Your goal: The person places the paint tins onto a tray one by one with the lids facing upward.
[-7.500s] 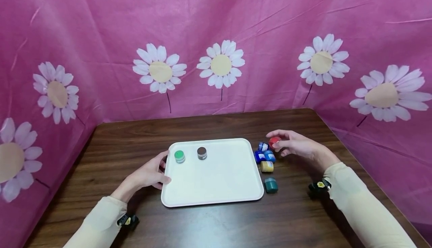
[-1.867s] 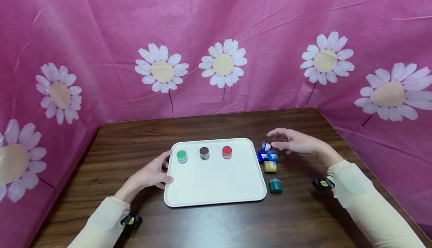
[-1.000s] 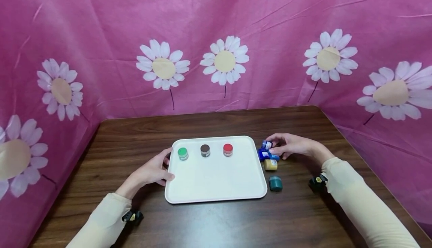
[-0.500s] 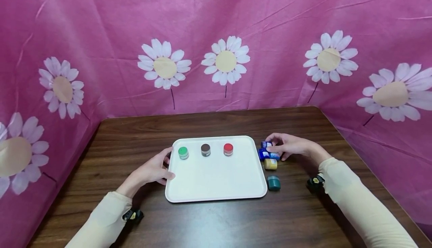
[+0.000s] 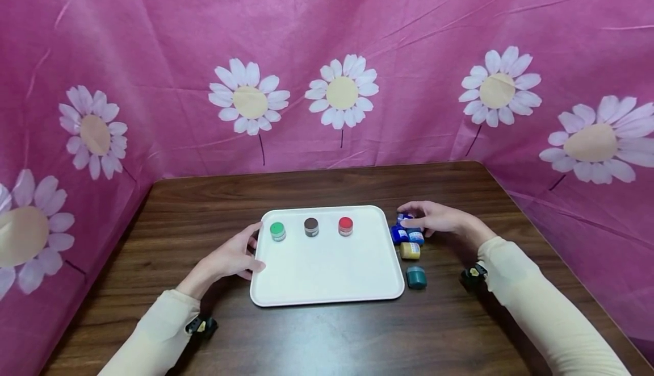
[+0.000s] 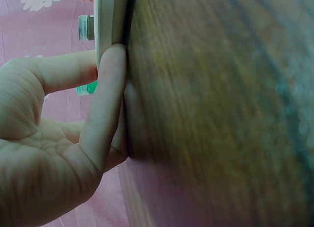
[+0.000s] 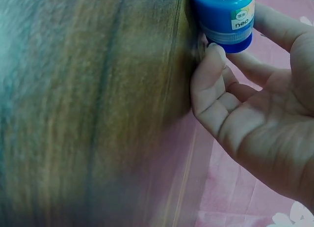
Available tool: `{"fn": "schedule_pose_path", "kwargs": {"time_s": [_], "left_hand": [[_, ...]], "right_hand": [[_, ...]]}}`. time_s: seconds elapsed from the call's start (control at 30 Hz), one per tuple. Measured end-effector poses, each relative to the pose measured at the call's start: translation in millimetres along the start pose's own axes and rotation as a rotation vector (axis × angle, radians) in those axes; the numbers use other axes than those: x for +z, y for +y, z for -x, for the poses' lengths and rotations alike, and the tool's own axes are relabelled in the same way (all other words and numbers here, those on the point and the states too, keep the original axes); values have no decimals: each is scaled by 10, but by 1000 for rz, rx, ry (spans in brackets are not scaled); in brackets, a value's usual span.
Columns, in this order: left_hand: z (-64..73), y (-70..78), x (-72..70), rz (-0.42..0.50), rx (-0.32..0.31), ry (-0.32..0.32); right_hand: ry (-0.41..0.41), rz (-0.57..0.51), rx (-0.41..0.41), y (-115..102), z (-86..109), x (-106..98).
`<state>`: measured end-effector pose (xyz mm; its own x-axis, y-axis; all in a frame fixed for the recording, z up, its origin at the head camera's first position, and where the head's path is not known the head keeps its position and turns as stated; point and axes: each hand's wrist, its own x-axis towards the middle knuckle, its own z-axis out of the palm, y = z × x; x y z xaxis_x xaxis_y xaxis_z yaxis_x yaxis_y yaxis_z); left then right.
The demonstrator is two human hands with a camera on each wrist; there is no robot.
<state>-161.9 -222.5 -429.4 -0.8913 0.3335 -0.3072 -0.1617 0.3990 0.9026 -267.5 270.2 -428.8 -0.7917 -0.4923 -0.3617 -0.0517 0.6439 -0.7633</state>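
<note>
My left hand (image 5: 236,255) grips the left edge of the white tray (image 5: 327,274), thumb over the rim. In the left wrist view its fingers (image 6: 110,79) lie against the rim, close to the wood. On the tray, a green-lidded paint jar (image 5: 278,232), a brown one (image 5: 311,227) and a red one (image 5: 345,226) stand in a row. Right of the tray, my right hand (image 5: 434,217) pinches a dark blue paint jar (image 5: 405,217), partly covered by the fingers. Close by lie another dark blue jar (image 5: 398,234) and a lighter blue jar (image 7: 223,13).
A yellow paint jar (image 5: 410,250) lies on its side just in front of the blue ones. Nearer the front is a dark green jar (image 5: 416,278), beside the tray's right edge. Pink flowered cloth (image 5: 409,24) hangs around the wooden table (image 5: 327,342).
The red jar went from my right hand onto the tray. My right hand returned to the blue jars, took hold of the back one and shifted slightly left. My left hand stayed on the tray.
</note>
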Motion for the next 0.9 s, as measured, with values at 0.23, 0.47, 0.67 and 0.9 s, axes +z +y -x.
{"fn": "schedule_pose_path", "kwargs": {"time_s": [0.23, 0.47, 0.67, 0.9], "left_hand": [[-2, 10, -4, -16, -3, 6], [4, 16, 1, -24, -3, 10], [13, 21, 17, -24, -1, 7], [28, 18, 16, -17, 15, -6]], "right_hand": [[-25, 14, -21, 7, 8, -5], [-24, -10, -42, 3, 27, -28], [40, -103, -48, 21, 8, -46], [109, -333, -94, -5, -6, -61]]}}
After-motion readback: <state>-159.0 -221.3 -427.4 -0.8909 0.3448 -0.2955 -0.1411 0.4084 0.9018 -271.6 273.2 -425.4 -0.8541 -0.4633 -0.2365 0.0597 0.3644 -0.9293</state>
